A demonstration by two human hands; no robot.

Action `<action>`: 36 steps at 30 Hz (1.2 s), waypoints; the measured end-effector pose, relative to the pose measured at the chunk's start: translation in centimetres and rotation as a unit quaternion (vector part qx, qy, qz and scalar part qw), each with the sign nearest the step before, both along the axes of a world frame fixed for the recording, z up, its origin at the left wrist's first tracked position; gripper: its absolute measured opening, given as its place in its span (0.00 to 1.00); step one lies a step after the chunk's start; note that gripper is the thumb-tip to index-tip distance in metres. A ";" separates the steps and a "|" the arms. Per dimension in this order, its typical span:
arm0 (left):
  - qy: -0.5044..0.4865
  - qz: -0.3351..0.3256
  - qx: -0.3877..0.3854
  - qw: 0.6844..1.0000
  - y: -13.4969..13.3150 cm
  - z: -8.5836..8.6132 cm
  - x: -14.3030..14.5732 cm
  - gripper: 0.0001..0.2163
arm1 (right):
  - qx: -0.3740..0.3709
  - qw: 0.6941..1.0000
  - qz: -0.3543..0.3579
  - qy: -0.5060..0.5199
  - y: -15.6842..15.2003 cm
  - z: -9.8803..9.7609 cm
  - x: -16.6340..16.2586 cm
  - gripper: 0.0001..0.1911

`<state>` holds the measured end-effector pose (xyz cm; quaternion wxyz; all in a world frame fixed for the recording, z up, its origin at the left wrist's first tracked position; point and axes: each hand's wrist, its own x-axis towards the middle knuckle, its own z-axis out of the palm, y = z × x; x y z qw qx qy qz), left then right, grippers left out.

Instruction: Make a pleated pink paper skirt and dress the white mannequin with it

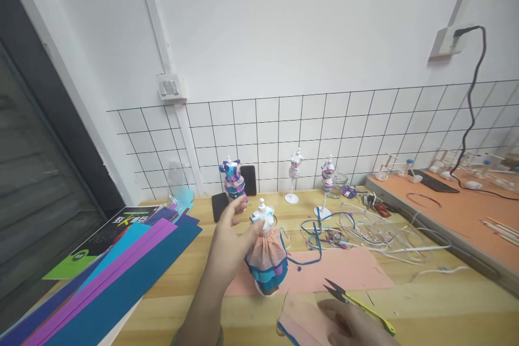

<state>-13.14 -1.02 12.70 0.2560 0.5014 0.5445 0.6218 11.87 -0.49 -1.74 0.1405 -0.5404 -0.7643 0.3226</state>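
Note:
A small white dress form [265, 221] in a gathered peach top layer and a ruffled teal skirt stands in front of me. My left hand [229, 240] is beside it, thumb against the white bust and fingers spread apart behind. At the lower right, my right hand [354, 321] has its fingers curled on a piece of peach crepe paper [302, 319] with a blue edge; the grip is partly hidden and slightly blurred. Yellow-handled thread snips [360, 305] lie just beyond that hand. Under the form is a larger peach sheet [344, 270].
Coloured paper sheets [133, 275] fan out at left. Behind stand a decorated dress form [235, 181], two slimmer forms [295, 167] and a dark phone [220, 207]. Tangled ribbons and cords [377, 232] spread right, near a glass jar [337, 185] and an orange-topped board [458, 216].

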 end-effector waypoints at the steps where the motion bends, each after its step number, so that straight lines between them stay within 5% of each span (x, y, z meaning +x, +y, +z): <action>1: -0.004 -0.023 -0.015 1.000 0.1 -0.2 0.2 0.25 | 0.025 0.999 -0.001 -0.029 0.1 -0.2 -0.2 0.09; 7: -0.044 -0.075 -0.065 0.994 0.4 -0.3 1.2 0.26 | 0.103 0.985 0.020 -0.134 0.2 0.3 -1.3 0.07; 13: -0.061 -0.074 -0.032 0.995 1.2 -1.0 0.4 0.23 | 0.083 0.990 0.069 -0.088 -0.1 2.2 -1.2 0.06; 19: -0.177 -0.079 -0.022 0.981 1.3 -0.6 -1.2 0.26 | 0.077 0.993 0.063 -0.069 0.0 2.0 -1.0 0.07; 28: -0.257 -0.176 -0.053 0.949 1.0 -0.7 -1.3 0.24 | 0.022 0.999 0.023 0.025 0.9 1.9 0.4 0.17; 32: -0.245 -0.203 -0.068 0.946 0.7 -0.5 -0.9 0.23 | 0.106 0.990 -0.009 0.094 0.8 2.8 0.2 0.22; 36: -0.225 -0.227 -0.082 0.944 0.5 -0.4 -0.3 0.21 | 0.270 0.949 0.049 0.156 -0.7 4.9 -1.6 0.22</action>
